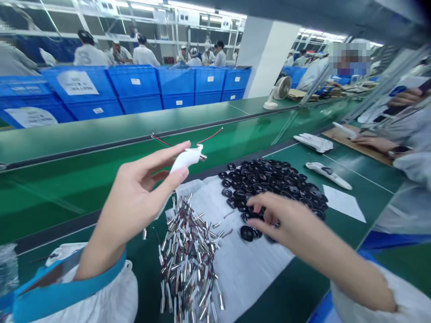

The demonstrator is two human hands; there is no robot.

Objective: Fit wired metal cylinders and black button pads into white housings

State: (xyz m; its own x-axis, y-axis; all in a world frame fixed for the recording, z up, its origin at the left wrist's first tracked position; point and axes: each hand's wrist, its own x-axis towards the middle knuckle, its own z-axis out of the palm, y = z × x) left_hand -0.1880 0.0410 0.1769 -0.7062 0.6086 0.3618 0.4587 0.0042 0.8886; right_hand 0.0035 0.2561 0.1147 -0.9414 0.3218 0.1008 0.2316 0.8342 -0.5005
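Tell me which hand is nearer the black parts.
Right. The right hand is at the edge of the black parts; the left hand is off to the left, holding a white casing.

Our left hand [134, 202] hides much of the white plastic piece [183, 161], so its shape is unclear. Our right hand [281, 217] covers some of the black pieces [276, 179], and the bottom edge cuts off the heap of metal tubes [186, 260], too tangled to count.

A loose white cloth smock [104, 298] with a wide bright-blue band [50, 291] at the left sleeve; the left hand [134, 202] and right hand [289, 220] are ungloved.
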